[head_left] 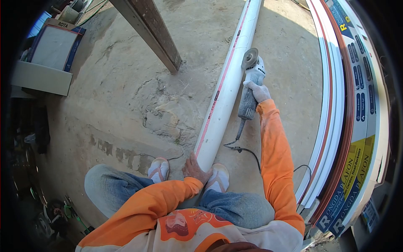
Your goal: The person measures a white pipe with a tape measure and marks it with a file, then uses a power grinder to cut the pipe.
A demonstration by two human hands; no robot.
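Observation:
A long white pipe (228,86) with a red printed line along it stretches away from between my feet. My left hand (196,169) grips its near end, fingers curled over the side. In my right hand (259,91), which wears a pale, dusty glove, is an angle grinder (251,86) with a grey body. The grinder's round disc (250,57) is at the pipe's right edge; whether it touches cannot be made out. From the grinder's rear a black cord (247,150) loops back over the concrete toward me.
A wooden post (153,38) stands left of the pipe. Long white panels (325,105) and printed packs of ceiling boards (361,113) lie along the right. Boxed tiles (54,48) sit at the upper left. My sandalled feet (158,169) flank the pipe's near end on rough concrete.

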